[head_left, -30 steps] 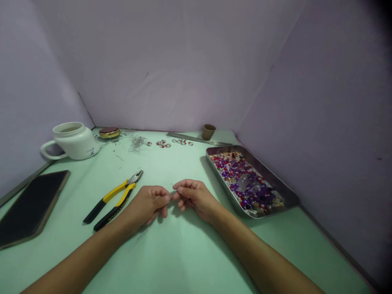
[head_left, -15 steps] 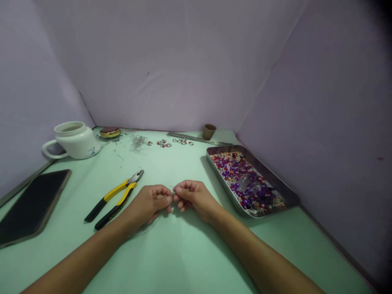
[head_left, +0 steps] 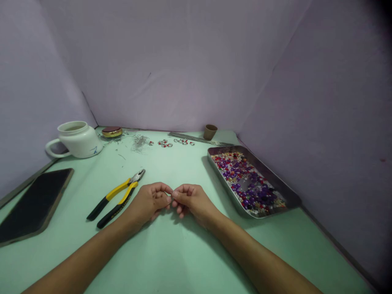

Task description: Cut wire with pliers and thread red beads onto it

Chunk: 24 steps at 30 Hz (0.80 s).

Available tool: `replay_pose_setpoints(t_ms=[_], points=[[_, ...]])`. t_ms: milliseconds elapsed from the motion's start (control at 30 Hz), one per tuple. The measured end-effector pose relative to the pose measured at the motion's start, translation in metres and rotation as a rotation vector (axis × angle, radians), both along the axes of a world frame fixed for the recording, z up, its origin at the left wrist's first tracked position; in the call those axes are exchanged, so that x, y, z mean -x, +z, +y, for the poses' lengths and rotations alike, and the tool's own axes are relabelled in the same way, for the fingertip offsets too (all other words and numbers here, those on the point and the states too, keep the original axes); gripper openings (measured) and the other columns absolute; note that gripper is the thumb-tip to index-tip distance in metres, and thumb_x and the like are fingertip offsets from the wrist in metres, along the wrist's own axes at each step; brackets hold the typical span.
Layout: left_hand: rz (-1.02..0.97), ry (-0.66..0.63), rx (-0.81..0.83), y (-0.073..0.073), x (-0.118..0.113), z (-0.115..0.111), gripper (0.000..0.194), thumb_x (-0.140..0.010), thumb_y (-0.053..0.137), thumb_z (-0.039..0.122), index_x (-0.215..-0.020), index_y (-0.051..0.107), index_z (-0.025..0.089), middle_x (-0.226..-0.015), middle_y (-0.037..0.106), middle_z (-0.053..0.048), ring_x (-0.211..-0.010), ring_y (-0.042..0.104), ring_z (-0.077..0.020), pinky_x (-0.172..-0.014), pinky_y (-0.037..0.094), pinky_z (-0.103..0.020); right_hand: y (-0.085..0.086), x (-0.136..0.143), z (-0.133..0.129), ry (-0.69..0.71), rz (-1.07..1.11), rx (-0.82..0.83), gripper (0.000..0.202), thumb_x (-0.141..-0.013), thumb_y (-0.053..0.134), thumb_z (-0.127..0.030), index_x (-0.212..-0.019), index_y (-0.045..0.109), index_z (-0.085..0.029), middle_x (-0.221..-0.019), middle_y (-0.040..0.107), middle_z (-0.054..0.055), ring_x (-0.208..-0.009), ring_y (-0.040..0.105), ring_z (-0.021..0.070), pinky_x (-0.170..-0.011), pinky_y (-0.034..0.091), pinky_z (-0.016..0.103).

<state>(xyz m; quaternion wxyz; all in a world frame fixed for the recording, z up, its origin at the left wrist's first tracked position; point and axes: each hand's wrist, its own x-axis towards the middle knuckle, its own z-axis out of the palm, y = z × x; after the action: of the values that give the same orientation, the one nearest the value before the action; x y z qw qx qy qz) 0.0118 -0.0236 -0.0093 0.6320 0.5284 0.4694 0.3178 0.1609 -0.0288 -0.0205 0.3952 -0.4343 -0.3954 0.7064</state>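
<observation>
Above the middle of the green table, my left hand and my right hand meet fingertip to fingertip. Both are closed in a pinch on a thin wire. Very little of this wire shows, because the fingers cover most of it. Just left of my left hand lie pliers with yellow and black handles, their jaws pointing away from me. A metal tray of purple, red, white and gold beads stands to the right of my right hand.
At the back are a white mug, a round gold-rimmed case, tangled wire bits, small red-beaded wire pieces, long thin rods and a brown cup. A dark phone lies left. Pale cloth walls surround the table.
My right hand has lowered slightly and its fingertips have closed in against those of my left hand. The bit of wire that stuck up between them is now mostly covered. The view has shifted slightly.
</observation>
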Motion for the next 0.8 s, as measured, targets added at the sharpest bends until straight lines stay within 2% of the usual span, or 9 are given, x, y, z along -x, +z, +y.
replay_pose_setpoints(t_ms=[200,300,467,533,567,633,700,800], points=[[-0.077,0.077,0.004,-0.005,0.004,-0.001,0.018,-0.068,0.061,0.023,-0.082,0.054,0.014,-0.050,0.054,0.005,-0.029,0.028,0.0000,-0.030,0.015,-0.014,0.001,-0.002,0.001,-0.021,0.069,0.031,0.026,-0.062,0.071,-0.032,-0.070,0.056,-0.012,-0.053,0.058,0.000,-0.039,0.048,0.0055,-0.036,0.039,0.017],[-0.077,0.074,-0.001,-0.005,0.004,0.000,0.017,-0.069,0.061,0.026,-0.080,0.055,0.014,-0.050,0.055,0.004,-0.029,0.028,0.0002,-0.030,0.015,-0.014,0.001,-0.001,0.000,-0.005,0.071,0.021,0.025,-0.064,0.069,-0.032,-0.070,0.056,-0.012,-0.054,0.057,0.000,-0.040,0.048,0.0056,-0.037,0.039,0.017],[-0.075,0.069,-0.013,-0.005,0.005,-0.001,0.016,-0.071,0.061,0.028,-0.071,0.054,0.014,-0.046,0.053,0.005,-0.029,0.027,0.0002,-0.030,0.014,-0.014,0.004,-0.001,-0.001,0.138,0.014,0.029,0.023,-0.068,0.063,-0.035,-0.066,0.055,-0.013,-0.055,0.056,0.000,-0.041,0.049,0.0071,-0.041,0.040,0.021],[-0.093,0.092,-0.028,-0.005,0.005,-0.001,0.016,-0.071,0.061,0.027,-0.069,0.053,0.014,-0.046,0.052,0.006,-0.029,0.027,0.0004,-0.031,0.014,-0.014,0.009,-0.008,0.004,0.159,-0.150,-0.075,0.023,-0.072,0.059,-0.036,-0.066,0.057,-0.014,-0.057,0.057,0.002,-0.044,0.050,0.0090,-0.045,0.041,0.024],[-0.104,0.113,-0.034,-0.005,0.006,-0.001,0.015,-0.072,0.060,0.027,-0.069,0.052,0.014,-0.046,0.052,0.006,-0.029,0.026,0.0005,-0.032,0.013,-0.015,0.013,-0.014,0.007,0.103,-0.281,-0.186,0.022,-0.073,0.057,-0.035,-0.066,0.058,-0.014,-0.058,0.058,0.003,-0.045,0.050,0.0093,-0.047,0.041,0.024],[-0.129,0.151,-0.031,-0.006,0.007,0.000,0.014,-0.073,0.059,0.026,-0.068,0.051,0.014,-0.048,0.052,0.006,-0.030,0.026,0.0008,-0.032,0.013,-0.015,0.024,-0.032,0.015,-0.145,-0.522,-0.442,0.016,-0.075,0.055,-0.030,-0.073,0.060,-0.015,-0.066,0.061,0.004,-0.054,0.054,0.0118,-0.054,0.042,0.026],[-0.142,0.182,-0.018,-0.005,0.007,0.001,0.014,-0.073,0.058,0.025,-0.067,0.051,0.014,-0.049,0.052,0.006,-0.030,0.026,0.0009,-0.033,0.012,-0.016,0.039,-0.052,0.020,-0.296,-0.689,-0.593,0.013,-0.076,0.052,-0.026,-0.078,0.061,-0.017,-0.067,0.061,0.003,-0.057,0.055,0.0139,-0.056,0.042,0.027],[-0.136,0.204,-0.014,-0.004,0.006,0.001,0.014,-0.073,0.058,0.025,-0.067,0.051,0.014,-0.050,0.052,0.005,-0.030,0.026,0.0007,-0.034,0.013,-0.016,0.063,-0.072,0.017,-0.299,-1.063,-0.773,0.015,-0.074,0.049,-0.018,-0.078,0.064,-0.017,-0.071,0.064,0.004,-0.065,0.056,0.0168,-0.061,0.040,0.029]])
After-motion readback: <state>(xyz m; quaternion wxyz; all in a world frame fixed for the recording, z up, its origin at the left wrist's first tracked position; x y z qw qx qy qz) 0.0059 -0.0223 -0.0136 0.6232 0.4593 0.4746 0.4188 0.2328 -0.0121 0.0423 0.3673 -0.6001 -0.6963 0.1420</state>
